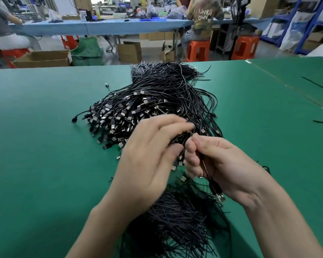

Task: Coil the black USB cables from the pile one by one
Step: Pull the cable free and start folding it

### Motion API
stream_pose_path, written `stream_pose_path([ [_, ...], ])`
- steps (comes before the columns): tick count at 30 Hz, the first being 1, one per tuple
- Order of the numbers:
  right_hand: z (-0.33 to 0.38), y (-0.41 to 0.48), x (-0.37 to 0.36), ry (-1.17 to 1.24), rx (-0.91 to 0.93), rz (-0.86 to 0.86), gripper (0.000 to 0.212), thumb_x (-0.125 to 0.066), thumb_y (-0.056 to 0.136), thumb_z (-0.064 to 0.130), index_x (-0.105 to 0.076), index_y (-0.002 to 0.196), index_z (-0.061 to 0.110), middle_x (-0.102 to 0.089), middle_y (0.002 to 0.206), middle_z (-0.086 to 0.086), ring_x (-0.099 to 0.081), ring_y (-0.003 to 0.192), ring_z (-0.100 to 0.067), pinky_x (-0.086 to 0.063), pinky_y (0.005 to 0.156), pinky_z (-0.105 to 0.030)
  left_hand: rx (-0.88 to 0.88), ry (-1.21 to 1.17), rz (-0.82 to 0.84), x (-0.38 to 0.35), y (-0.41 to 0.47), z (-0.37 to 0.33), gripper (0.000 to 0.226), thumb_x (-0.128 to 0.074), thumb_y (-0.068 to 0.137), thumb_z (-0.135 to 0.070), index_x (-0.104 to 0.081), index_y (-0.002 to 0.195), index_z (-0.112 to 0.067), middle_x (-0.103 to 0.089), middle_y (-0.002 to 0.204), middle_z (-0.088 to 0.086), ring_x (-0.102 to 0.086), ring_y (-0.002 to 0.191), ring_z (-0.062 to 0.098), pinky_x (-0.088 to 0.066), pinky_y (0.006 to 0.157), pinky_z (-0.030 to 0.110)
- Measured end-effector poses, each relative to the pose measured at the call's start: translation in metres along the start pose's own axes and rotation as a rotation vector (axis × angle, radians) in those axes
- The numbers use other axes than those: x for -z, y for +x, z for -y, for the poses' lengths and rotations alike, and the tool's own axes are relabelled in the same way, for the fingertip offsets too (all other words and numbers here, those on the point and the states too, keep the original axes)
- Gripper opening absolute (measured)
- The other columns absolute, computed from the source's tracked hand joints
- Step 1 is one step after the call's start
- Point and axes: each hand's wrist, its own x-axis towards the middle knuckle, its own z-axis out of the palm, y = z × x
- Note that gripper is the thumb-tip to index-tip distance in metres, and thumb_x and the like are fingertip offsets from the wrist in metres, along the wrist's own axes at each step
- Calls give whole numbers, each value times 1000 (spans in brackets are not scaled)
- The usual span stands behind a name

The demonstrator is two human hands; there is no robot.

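A big pile of black USB cables (pixel 157 101) lies on the green table (pixel 45 146), its metal plugs facing me and to the left. My right hand (pixel 218 164) is closed on one black cable (pixel 215 187); its USB plug hangs below my palm. My left hand (pixel 151 155) hovers over the near edge of the pile, with its fingertips pinching the same cable's strand just above my right hand. A heap of short black ties (pixel 179 220) lies under my wrists.
Loose black strands (pixel 317 86) lie at the table's right side, and a single plug (pixel 106 84) lies left of the pile. Beyond the far edge are cardboard boxes (pixel 43 58), orange stools (pixel 198 51) and seated people at a blue bench.
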Motion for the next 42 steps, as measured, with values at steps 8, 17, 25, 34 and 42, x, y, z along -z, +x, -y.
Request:
stream_pose_path([
  [8, 18, -19, -32, -37, -38, 425, 33, -46, 101, 29, -71, 87, 12, -39, 58, 7, -27, 54, -13, -27, 55, -23, 54, -27, 42, 12, -4, 6, 31, -43, 108, -24, -75, 110, -21, -61, 95, -6, -60, 93, 16, -47, 83, 39],
  [17, 20, -22, -30, 160, 59, 450, 33, -53, 103, 36, -63, 81, 14, -26, 65, 2, -20, 57, -12, -21, 47, -19, -56, 29, 42, 32, 7, -3, 32, -48, 108, -24, -69, 131, -26, -46, 81, -3, -48, 78, 14, -39, 73, 23],
  [25, 21, -14, -20, 24, 448, -56, 30, -48, 99, 23, -77, 105, 17, -60, 78, 3, -44, 63, -6, -33, 47, -15, 168, 29, 430, -8, -4, -6, 30, -38, 104, -26, -46, 127, -43, -52, 87, -18, -50, 81, 6, -45, 76, 31],
  [34, 24, -16, 9, -808, 721, -485, 32, -40, 108, 8, -66, 122, 19, -71, 102, 5, -63, 89, -12, -44, 74, -17, 116, 88, 350, 8, 0, -12, 36, -42, 106, -44, -74, 114, -29, -71, 91, -13, -64, 82, 6, -51, 80, 30],
  [42, 5, -8, -11, -701, 240, -66, 51, -28, 107, 48, -74, 100, 27, -49, 58, 6, -42, 53, -3, -33, 55, -12, 69, -12, -49, 35, 7, -1, 12, -66, 98, -24, -74, 90, -18, -54, 80, -10, -51, 75, 7, -36, 70, 14],
])
